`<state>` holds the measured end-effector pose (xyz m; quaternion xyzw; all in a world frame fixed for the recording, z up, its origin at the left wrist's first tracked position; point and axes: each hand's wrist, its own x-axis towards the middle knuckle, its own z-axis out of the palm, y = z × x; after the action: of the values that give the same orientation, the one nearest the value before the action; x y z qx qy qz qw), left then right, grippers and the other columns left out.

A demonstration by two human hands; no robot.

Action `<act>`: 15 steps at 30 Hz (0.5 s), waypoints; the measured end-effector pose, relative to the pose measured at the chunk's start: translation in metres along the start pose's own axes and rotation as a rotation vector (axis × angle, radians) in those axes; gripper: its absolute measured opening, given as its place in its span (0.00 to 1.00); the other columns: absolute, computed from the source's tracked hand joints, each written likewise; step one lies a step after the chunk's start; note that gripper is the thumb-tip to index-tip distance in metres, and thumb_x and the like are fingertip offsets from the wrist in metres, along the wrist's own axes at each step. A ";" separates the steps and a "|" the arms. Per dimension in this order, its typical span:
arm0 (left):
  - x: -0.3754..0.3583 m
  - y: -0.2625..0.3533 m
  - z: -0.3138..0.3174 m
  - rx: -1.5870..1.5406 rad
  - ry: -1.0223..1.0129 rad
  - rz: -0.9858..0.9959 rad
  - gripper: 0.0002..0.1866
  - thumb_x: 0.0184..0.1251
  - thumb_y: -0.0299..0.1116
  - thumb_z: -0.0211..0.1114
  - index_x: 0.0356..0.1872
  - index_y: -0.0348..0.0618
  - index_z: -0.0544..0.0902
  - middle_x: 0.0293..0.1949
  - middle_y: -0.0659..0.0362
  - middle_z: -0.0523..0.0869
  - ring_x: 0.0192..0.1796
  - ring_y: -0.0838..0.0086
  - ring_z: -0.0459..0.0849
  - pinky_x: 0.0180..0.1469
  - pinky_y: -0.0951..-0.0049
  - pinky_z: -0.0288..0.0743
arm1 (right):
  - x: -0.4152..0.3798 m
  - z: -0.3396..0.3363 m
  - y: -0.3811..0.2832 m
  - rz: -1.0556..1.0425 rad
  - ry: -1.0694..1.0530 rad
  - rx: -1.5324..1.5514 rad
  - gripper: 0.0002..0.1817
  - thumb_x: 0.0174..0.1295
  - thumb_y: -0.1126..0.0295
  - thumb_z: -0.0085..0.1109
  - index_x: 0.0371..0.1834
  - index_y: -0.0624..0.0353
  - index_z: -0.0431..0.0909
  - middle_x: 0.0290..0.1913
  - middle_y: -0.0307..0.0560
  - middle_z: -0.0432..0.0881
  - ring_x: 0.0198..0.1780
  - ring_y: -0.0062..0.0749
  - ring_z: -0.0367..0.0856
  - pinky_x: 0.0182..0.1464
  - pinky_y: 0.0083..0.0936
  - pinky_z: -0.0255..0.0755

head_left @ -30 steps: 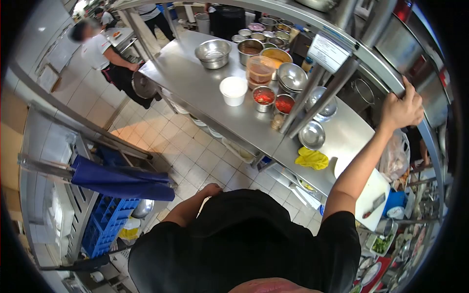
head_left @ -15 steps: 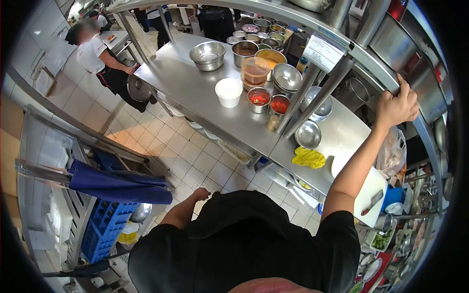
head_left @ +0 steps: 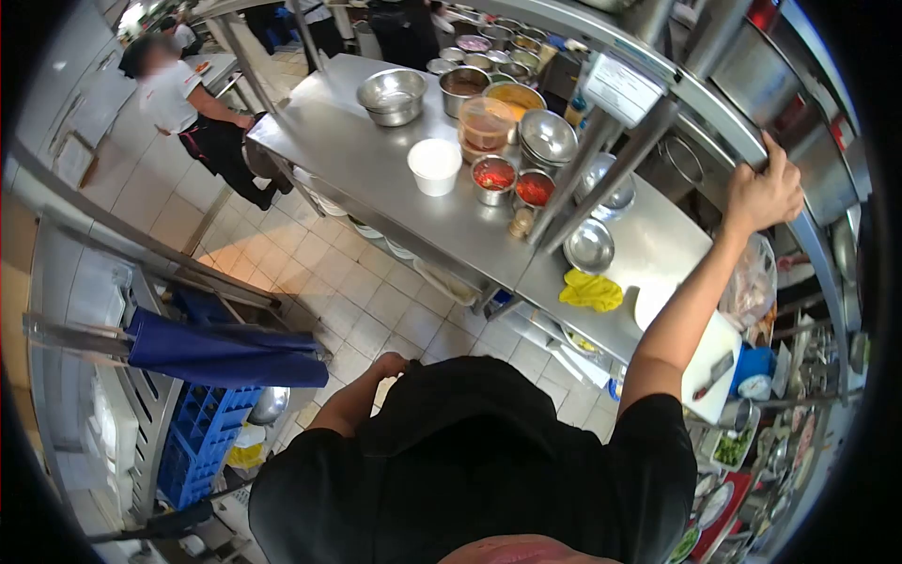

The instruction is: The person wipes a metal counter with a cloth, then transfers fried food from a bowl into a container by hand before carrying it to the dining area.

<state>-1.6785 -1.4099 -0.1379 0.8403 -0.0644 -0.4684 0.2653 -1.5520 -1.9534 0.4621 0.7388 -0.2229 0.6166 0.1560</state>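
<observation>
My right hand (head_left: 766, 188) is raised to the metal shelf (head_left: 714, 117) above the counter. Its fingers curl over the shelf edge, with the index finger stretched upward. Low at my left side, my left hand (head_left: 390, 364) is partly hidden by my dark shirt (head_left: 470, 451). Its fingers look curled beside a small dark thing I cannot make out. Under my right arm lies a white cutting board (head_left: 719, 376) with a knife (head_left: 719, 369) on it. A yellow cloth (head_left: 590, 291) lies by a metal bowl (head_left: 589, 246) on the counter.
The steel counter (head_left: 329, 141) carries metal bowls (head_left: 392, 96), a white tub (head_left: 434, 166) and pots of chopped red food (head_left: 493, 179). A person in a white shirt (head_left: 171, 99) stands at far left. Blue crates (head_left: 202, 432) and a rack with a blue cloth (head_left: 225, 348) are nearer left.
The view has shifted slightly, so the counter sits a little further left and up. My right hand stays at the shelf edge. The person at far left has changed posture slightly.
</observation>
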 end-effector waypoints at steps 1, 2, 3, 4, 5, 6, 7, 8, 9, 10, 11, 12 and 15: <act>-0.001 0.001 0.000 0.033 -0.006 0.035 0.13 0.45 0.33 0.63 0.36 0.46 0.78 0.31 0.55 0.82 0.40 0.62 0.79 0.40 0.63 0.73 | 0.000 -0.001 0.000 -0.006 0.002 -0.005 0.24 0.31 0.69 0.52 0.37 0.32 0.79 0.32 0.35 0.74 0.38 0.40 0.70 0.47 0.35 0.58; -0.004 -0.001 -0.005 0.470 0.026 0.400 0.08 0.53 0.31 0.53 0.29 0.38 0.77 0.31 0.55 0.82 0.31 0.67 0.82 0.30 0.69 0.75 | 0.000 0.001 0.002 -0.020 0.006 0.013 0.24 0.32 0.69 0.53 0.37 0.32 0.78 0.33 0.36 0.74 0.39 0.40 0.70 0.48 0.36 0.58; 0.008 -0.015 -0.004 0.654 0.080 0.591 0.07 0.53 0.30 0.53 0.28 0.38 0.76 0.29 0.55 0.82 0.30 0.68 0.82 0.29 0.69 0.75 | -0.001 0.001 0.004 -0.034 0.012 0.027 0.24 0.32 0.69 0.54 0.38 0.32 0.78 0.33 0.36 0.74 0.39 0.40 0.70 0.50 0.37 0.58; 0.001 -0.007 -0.004 0.528 0.038 0.453 0.06 0.52 0.30 0.55 0.28 0.38 0.75 0.29 0.55 0.81 0.31 0.66 0.81 0.30 0.68 0.75 | -0.002 -0.003 0.004 -0.051 -0.007 0.060 0.23 0.34 0.69 0.55 0.39 0.35 0.78 0.35 0.38 0.75 0.42 0.41 0.70 0.52 0.38 0.57; -0.004 0.000 -0.007 0.410 -0.003 0.312 0.07 0.51 0.31 0.56 0.28 0.39 0.75 0.29 0.54 0.81 0.32 0.64 0.81 0.31 0.66 0.75 | -0.002 -0.008 0.002 -0.065 -0.024 0.090 0.22 0.36 0.68 0.56 0.40 0.38 0.78 0.37 0.39 0.75 0.46 0.42 0.70 0.54 0.39 0.56; 0.017 -0.025 0.003 0.295 -0.004 0.262 0.12 0.43 0.35 0.64 0.31 0.47 0.76 0.31 0.56 0.81 0.40 0.60 0.78 0.37 0.61 0.72 | -0.008 -0.012 -0.007 -0.064 0.093 0.159 0.21 0.38 0.70 0.56 0.41 0.41 0.77 0.40 0.41 0.75 0.49 0.42 0.68 0.56 0.39 0.54; 0.002 -0.002 -0.006 0.674 0.033 0.348 0.11 0.45 0.36 0.64 0.31 0.46 0.76 0.31 0.56 0.81 0.39 0.60 0.79 0.37 0.61 0.72 | -0.019 -0.014 -0.016 -0.067 0.216 0.232 0.20 0.41 0.71 0.56 0.42 0.45 0.76 0.42 0.43 0.75 0.53 0.43 0.67 0.58 0.40 0.53; 0.001 0.006 -0.008 0.670 0.024 0.349 0.11 0.45 0.35 0.63 0.30 0.45 0.75 0.31 0.56 0.82 0.38 0.60 0.79 0.36 0.62 0.73 | -0.039 -0.015 -0.016 -0.093 0.179 0.360 0.19 0.42 0.73 0.55 0.42 0.49 0.76 0.44 0.45 0.74 0.54 0.43 0.65 0.58 0.39 0.53; 0.002 0.003 -0.007 0.666 0.015 0.348 0.10 0.46 0.35 0.63 0.30 0.44 0.75 0.31 0.56 0.82 0.37 0.61 0.79 0.36 0.62 0.73 | -0.074 -0.014 -0.018 -0.097 0.112 0.479 0.19 0.43 0.76 0.54 0.42 0.53 0.74 0.45 0.47 0.74 0.53 0.44 0.66 0.58 0.39 0.54; -0.001 0.006 -0.007 0.415 0.020 0.284 0.10 0.46 0.34 0.63 0.29 0.44 0.75 0.31 0.56 0.82 0.37 0.61 0.79 0.36 0.63 0.73 | -0.109 -0.013 -0.021 -0.093 0.046 0.598 0.18 0.43 0.79 0.53 0.42 0.58 0.73 0.45 0.50 0.73 0.52 0.44 0.66 0.57 0.38 0.55; -0.010 0.010 -0.007 0.160 0.022 0.209 0.09 0.47 0.33 0.62 0.29 0.43 0.75 0.31 0.57 0.82 0.37 0.61 0.80 0.36 0.63 0.73 | -0.156 -0.010 -0.025 0.018 -0.123 0.721 0.18 0.44 0.79 0.53 0.43 0.60 0.72 0.44 0.53 0.72 0.50 0.46 0.67 0.55 0.37 0.58; -0.012 0.011 -0.007 0.087 0.028 0.195 0.08 0.47 0.32 0.62 0.29 0.43 0.75 0.31 0.57 0.83 0.36 0.62 0.80 0.36 0.64 0.73 | -0.202 -0.011 -0.025 0.074 -0.313 0.770 0.19 0.44 0.79 0.52 0.44 0.61 0.70 0.44 0.54 0.71 0.49 0.48 0.68 0.54 0.37 0.59; -0.017 0.008 -0.009 0.220 0.066 0.287 0.06 0.49 0.30 0.59 0.29 0.42 0.75 0.31 0.57 0.83 0.36 0.64 0.80 0.35 0.66 0.74 | -0.330 -0.015 -0.010 0.369 -0.761 0.544 0.31 0.46 0.73 0.57 0.56 0.63 0.58 0.52 0.57 0.66 0.55 0.52 0.62 0.56 0.39 0.59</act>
<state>-1.6792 -1.4076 -0.1175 0.8613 -0.2256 -0.3881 0.2380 -1.6060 -1.8924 0.1413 0.8735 -0.2218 0.3566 -0.2463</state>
